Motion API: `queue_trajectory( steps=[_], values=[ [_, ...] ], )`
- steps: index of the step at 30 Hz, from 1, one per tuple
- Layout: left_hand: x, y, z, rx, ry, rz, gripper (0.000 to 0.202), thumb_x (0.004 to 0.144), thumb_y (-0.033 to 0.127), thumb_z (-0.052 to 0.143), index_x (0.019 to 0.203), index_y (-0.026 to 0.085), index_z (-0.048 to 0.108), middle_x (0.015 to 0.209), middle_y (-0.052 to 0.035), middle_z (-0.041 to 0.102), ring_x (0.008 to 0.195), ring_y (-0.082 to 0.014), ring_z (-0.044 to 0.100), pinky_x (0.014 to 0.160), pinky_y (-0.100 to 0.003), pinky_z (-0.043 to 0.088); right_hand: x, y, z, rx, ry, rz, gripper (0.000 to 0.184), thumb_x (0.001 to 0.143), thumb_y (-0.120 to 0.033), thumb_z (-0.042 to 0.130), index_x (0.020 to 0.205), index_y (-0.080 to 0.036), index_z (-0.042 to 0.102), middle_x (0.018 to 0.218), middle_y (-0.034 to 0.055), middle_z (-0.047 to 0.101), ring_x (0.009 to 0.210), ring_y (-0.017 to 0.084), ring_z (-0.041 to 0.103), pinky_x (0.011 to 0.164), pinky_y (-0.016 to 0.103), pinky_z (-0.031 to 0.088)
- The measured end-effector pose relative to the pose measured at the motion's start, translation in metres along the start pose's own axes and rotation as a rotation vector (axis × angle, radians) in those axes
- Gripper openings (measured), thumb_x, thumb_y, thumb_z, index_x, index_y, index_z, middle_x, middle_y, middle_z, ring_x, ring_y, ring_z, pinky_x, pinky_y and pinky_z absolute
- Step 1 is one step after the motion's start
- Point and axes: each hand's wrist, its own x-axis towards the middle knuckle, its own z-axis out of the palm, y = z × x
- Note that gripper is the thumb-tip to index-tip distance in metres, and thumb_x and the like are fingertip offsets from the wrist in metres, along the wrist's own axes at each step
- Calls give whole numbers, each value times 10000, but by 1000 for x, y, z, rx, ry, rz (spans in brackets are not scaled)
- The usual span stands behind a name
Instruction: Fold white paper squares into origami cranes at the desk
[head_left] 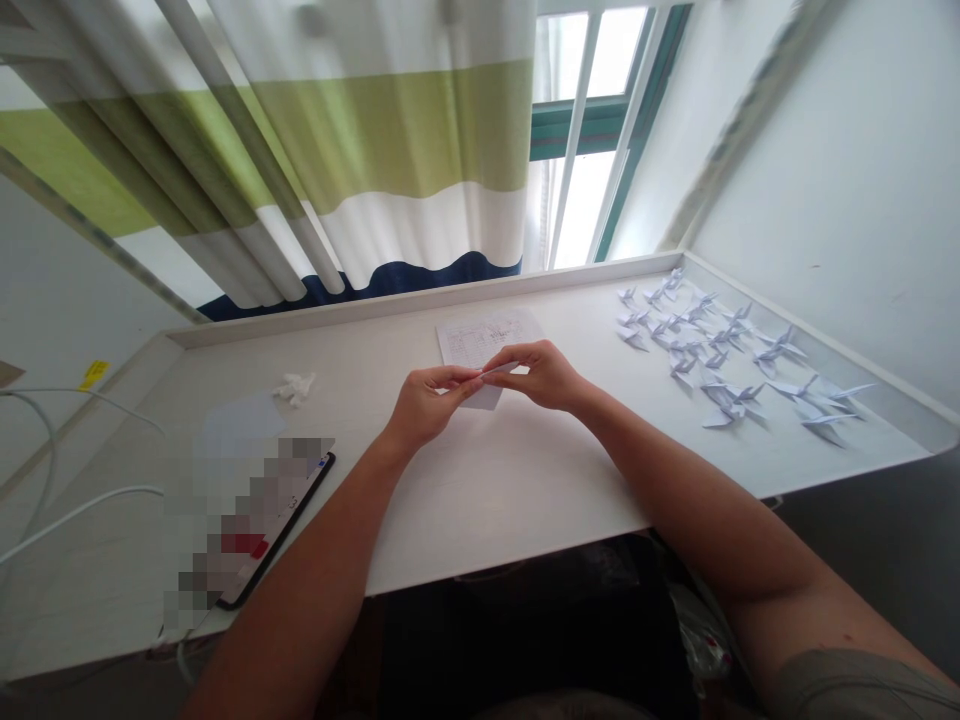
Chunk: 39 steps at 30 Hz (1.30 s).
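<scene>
Head view, white desk (495,480), striped curtain (300,150), left hand (427,405), right hand (541,375), clamped on apparent folded paper (499,371)

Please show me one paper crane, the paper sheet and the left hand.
Paper crane (718,420), head view, on wing.
Paper sheet (480,340), head view, upper part.
Left hand (429,408), head view, back of hand.

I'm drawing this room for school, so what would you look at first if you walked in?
Your eye would likely go first to the pale origami cranes gathered at the right end of the white desk. Next come the left hand and right hand at the desk's middle, pinching a folded strip of paper above a printed sheet. Behind them, a curtain with green, white and navy bands hangs by the window.
</scene>
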Motion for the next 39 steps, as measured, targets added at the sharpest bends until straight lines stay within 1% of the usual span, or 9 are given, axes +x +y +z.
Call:
queue_trajectory(
  steps=[5,10,18,22,26,29,32,36,39],
  values=[
    [0,0,0,20,-11,11,317,824,523,859,890,214,879,869,-73,843,827,-246,769,757,-332,580,-1,1,0,-62,17,-23,266,900,-481,798,902,-224,866,885,57,843,824,217,751,755,328,556],
    [-1,4,2,3,-20,4,300,833,497,847,857,198,860,843,-68,833,807,-235,754,738,-317,561,-2,-3,-1,-123,15,-42,273,942,-445,744,874,-205,855,769,34,803,701,169,674,664,291,485],
    [3,-6,1,-184,-33,-117,355,773,512,893,860,172,844,838,-75,825,748,-204,721,709,-307,534,1,-2,0,114,98,90,427,850,-590,798,781,-168,796,737,75,781,688,198,700,623,308,531],
    [5,-7,0,-257,-92,-172,385,744,529,920,846,168,829,855,-74,824,742,-182,708,704,-294,526,0,-4,-1,124,98,96,511,839,-665,788,714,-170,770,692,75,763,661,196,695,582,296,512],
    [3,-4,0,-293,-152,-237,417,714,544,941,851,169,818,867,-72,825,730,-170,703,688,-285,526,0,-6,1,111,115,116,525,835,-672,786,681,-170,757,657,67,744,630,185,675,560,290,492],
    [1,-2,1,-286,-169,-234,410,724,539,938,864,170,825,887,-77,828,760,-179,718,719,-298,550,0,-5,3,92,129,112,469,813,-635,821,731,-175,784,679,59,749,638,178,659,563,290,486],
    [1,-2,3,-281,-141,-213,403,721,530,940,861,169,830,860,-74,823,745,-179,713,715,-302,553,0,-5,5,94,126,94,433,806,-610,835,772,-180,807,708,54,756,665,175,648,582,295,489],
    [1,-3,3,-274,-110,-184,388,709,516,944,835,169,826,841,-74,821,731,-183,710,703,-308,549,1,-3,6,116,143,107,453,793,-623,841,731,-178,790,690,52,738,662,172,627,583,302,484],
    [2,-5,3,-251,-94,-159,371,729,513,928,827,171,825,839,-77,824,718,-183,708,680,-303,535,2,-1,6,168,137,115,489,770,-658,848,729,-175,782,693,53,738,679,179,644,618,315,522]
  ],
)
